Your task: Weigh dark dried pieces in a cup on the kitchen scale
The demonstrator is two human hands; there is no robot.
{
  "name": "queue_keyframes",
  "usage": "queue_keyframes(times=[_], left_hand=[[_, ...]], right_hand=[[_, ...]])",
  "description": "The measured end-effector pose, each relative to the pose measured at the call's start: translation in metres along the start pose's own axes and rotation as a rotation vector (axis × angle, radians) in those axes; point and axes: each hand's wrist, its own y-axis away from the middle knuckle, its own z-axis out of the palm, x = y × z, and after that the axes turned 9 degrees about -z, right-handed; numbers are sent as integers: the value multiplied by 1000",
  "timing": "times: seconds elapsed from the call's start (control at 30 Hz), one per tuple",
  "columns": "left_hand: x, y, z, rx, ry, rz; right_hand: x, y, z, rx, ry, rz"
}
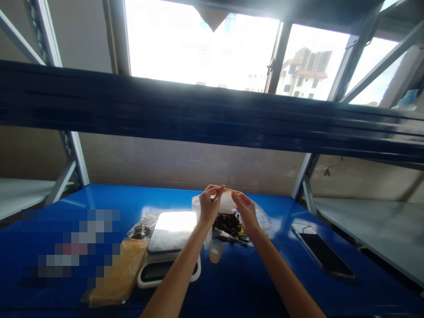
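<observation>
My left hand (209,204) and my right hand (244,209) are raised together over the blue table (251,282). Both pinch a small clear plastic bag (227,202) at its top edge, the fingers closed on it. Below and behind the hands lies a larger clear bag of dark dried pieces (232,224). A small clear cup (215,251) stands on the table just under my left wrist. A white kitchen scale (170,247) with a shiny steel plate sits to the left of my left forearm.
A yellow-brown packet (115,274) and a small bag of dark bits (142,228) lie left of the scale. A black phone (322,250) lies to the right. A dark blue shelf beam (212,115) crosses overhead, with windows behind.
</observation>
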Motion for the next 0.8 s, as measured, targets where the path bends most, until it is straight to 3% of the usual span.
queue_keyframes(times=[0.17,0.4,0.67,0.8], left_hand=[[-5,-1,0,34,40,-31],[2,6,3,-69,66,-119],[4,4,-6,243,55,-75],[6,6,-6,302,57,-63]], right_hand=[[2,-1,-1,28,-6,29],[3,-1,-3,21,-7,26],[-5,5,5,-280,73,54],[2,3,2,-298,48,39]])
